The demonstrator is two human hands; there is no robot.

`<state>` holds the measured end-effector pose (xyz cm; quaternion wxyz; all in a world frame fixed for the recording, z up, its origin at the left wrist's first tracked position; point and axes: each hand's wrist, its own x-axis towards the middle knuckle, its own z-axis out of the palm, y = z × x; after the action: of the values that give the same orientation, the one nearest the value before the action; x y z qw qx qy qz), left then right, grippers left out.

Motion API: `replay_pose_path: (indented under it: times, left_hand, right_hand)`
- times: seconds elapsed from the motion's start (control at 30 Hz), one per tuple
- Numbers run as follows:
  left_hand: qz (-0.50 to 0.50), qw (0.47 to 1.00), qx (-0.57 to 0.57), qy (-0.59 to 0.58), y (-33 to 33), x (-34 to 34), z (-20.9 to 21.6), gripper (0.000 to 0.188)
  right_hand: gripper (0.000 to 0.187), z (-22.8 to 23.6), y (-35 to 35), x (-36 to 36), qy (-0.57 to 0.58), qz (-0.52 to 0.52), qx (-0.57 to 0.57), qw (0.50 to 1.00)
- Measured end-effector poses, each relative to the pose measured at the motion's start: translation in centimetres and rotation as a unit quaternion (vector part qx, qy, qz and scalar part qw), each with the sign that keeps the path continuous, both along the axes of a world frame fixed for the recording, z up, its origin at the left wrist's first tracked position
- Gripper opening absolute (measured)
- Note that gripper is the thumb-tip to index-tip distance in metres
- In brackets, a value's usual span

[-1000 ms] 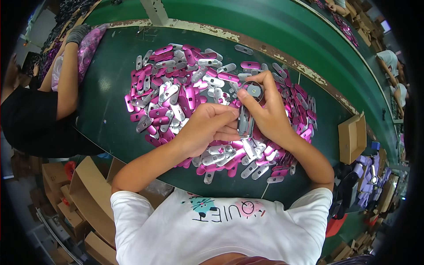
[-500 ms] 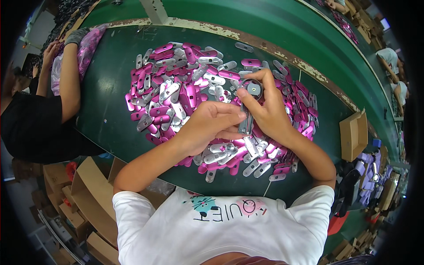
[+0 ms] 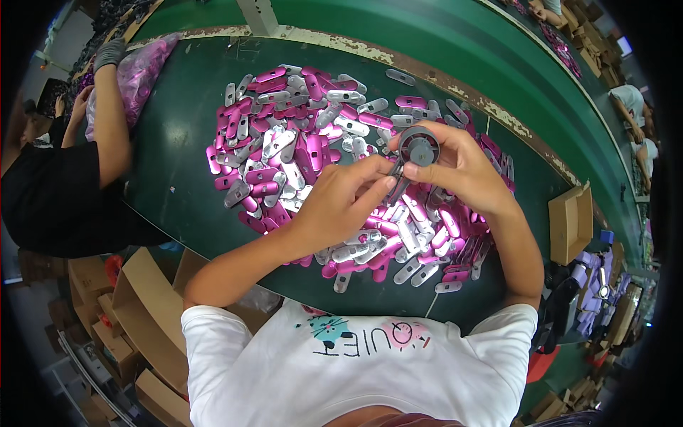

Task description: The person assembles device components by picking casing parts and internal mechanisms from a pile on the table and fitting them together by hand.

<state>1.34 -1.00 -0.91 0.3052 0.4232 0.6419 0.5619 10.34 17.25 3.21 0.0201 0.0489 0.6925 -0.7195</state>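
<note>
Head view: both hands, left (image 3: 340, 206) & right (image 3: 462, 171), pinch round grey part (image 3: 418, 147) above pink/silver pile (image 3: 299, 149).

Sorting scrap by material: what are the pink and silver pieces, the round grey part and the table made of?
Pieces: probably metal, glossy with bright glints. Round part, held by both hands: dull grey, metal or plastic, unclear. Table: dark green matte surface; its worn edge shows a pale layer.
</note>
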Motion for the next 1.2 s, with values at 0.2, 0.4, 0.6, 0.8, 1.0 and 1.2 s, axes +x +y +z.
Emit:
replay_pose_path:
  times: [0.2,0.4,0.6,0.8,1.0,1.2]
  left_hand:
    - [0.012,0.998,0.027,0.059,0.3,-0.2,-0.4,0.012]
    - [-0.022,0.971,0.033,-0.237,0.0,-1.3,-0.3,0.024]
    - [-0.059,0.849,0.04,-0.524,-0.2,-0.5,1.4,0.044]
    - [0.003,0.939,0.117,-0.323,-0.3,-1.4,1.5,0.034]
    - [-0.107,0.983,0.039,-0.142,-0.3,-0.4,0.9,0.031]
    - [-0.118,0.989,0.015,-0.091,-0.3,-0.1,0.8,0.027]
  right_hand:
    - [0.031,-0.9,0.3,-0.1,-0.033,-0.031,0.008,0.999]
    - [0.027,-1.1,-1.1,0.1,0.101,-0.128,0.083,0.983]
    - [0.025,-1.5,-2.7,1.3,0.556,-0.098,0.58,0.587]
    - [0.032,0.9,-1.7,0.0,0.401,0.057,0.597,0.693]
    - [0.035,-0.7,-2.5,0.5,0.075,-0.078,-0.024,0.994]
    - [0.022,-1.1,-3.2,0.7,0.106,-0.09,-0.054,0.989]
